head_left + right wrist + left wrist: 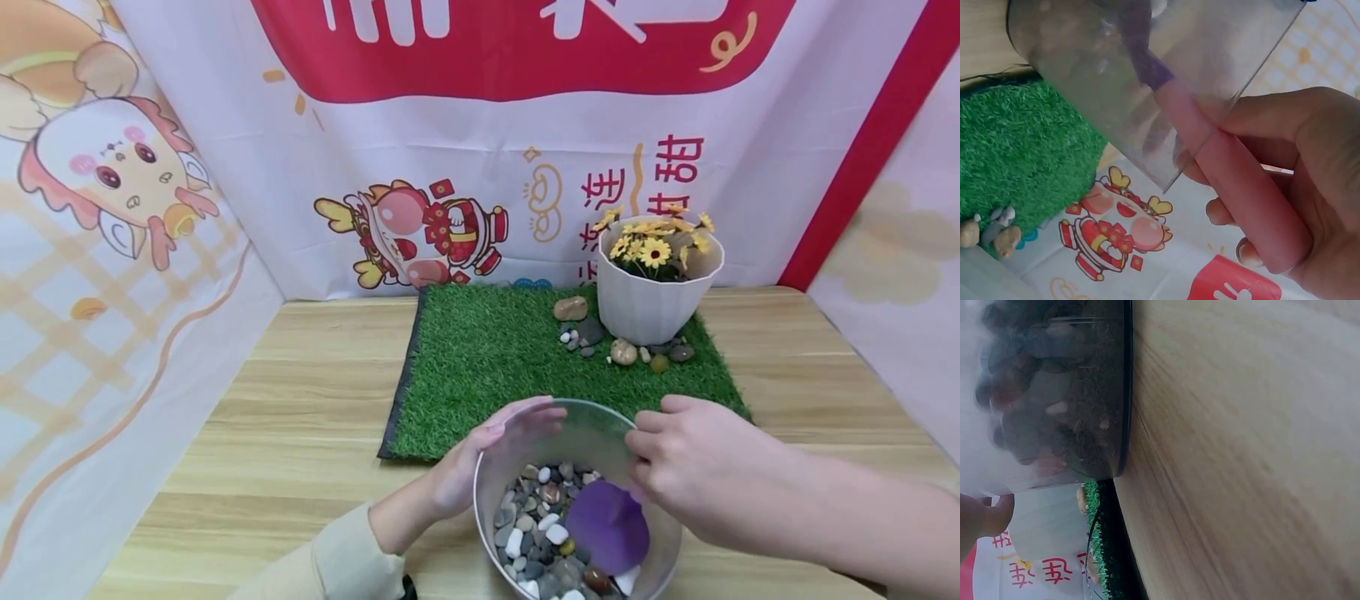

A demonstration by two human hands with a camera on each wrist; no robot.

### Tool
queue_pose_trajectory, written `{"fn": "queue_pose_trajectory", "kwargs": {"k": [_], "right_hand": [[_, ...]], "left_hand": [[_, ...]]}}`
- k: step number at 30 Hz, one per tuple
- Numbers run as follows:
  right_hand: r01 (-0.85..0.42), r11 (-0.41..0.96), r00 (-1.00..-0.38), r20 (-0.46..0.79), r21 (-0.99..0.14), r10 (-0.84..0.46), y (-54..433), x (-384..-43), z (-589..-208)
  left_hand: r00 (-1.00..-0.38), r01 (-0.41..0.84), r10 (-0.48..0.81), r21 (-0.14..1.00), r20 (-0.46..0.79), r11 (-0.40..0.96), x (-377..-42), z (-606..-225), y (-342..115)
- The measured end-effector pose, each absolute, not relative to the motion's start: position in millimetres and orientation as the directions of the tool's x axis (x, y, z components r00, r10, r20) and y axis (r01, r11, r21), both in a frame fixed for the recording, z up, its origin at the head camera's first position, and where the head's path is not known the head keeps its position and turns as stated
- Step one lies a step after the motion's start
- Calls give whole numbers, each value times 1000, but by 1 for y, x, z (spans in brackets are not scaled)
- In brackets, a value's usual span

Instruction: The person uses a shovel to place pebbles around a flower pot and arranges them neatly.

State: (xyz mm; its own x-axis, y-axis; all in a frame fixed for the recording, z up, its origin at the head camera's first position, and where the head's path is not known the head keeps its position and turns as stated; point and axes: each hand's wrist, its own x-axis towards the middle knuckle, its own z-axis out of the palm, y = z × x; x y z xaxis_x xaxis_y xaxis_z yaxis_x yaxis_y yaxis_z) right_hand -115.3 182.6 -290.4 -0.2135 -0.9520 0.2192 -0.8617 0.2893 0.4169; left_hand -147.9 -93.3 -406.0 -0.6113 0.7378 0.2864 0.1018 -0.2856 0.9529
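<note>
A clear round bucket holds pebbles in grey, white and brown. Dark soil shows through its lower wall in the left wrist view. My left hand grips the bucket's outer left side, its fingers reaching round the far wall and visible through it. With my right hand I hold the pink handle of a small trowel over the bucket's rim. The trowel's purple blade points down inside, over the pebbles at the right. Part of the handle is seen through the clear wall in the right wrist view.
Behind the bucket lies a green artificial grass mat on the wooden table. A white pot with yellow flowers stands at its back right, with several stones around it. Printed cloth hangs behind and at both sides.
</note>
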Motion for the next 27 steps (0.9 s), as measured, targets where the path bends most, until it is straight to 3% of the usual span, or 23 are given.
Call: {"fn": "queue_pose_trajectory", "kwargs": {"k": [9,18,22,27], "right_hand": [[-919,253,-176,260,303,-949,181,-121,-299],[-935,236,-154,297,264,-943,184,-122,-303],[-958,219,-156,306,185,-939,188,-124,-302],[-956,210,-132,337,206,-932,184,-124,-305]], "left_hand": [[-607,101,739,950,294,-296,-148,-407,-93],[-615,90,739,955,275,-281,-148,-405,-93],[-609,88,743,954,280,-287,-147,-405,-93],[-609,99,742,955,281,-280,-149,-405,-93]]}}
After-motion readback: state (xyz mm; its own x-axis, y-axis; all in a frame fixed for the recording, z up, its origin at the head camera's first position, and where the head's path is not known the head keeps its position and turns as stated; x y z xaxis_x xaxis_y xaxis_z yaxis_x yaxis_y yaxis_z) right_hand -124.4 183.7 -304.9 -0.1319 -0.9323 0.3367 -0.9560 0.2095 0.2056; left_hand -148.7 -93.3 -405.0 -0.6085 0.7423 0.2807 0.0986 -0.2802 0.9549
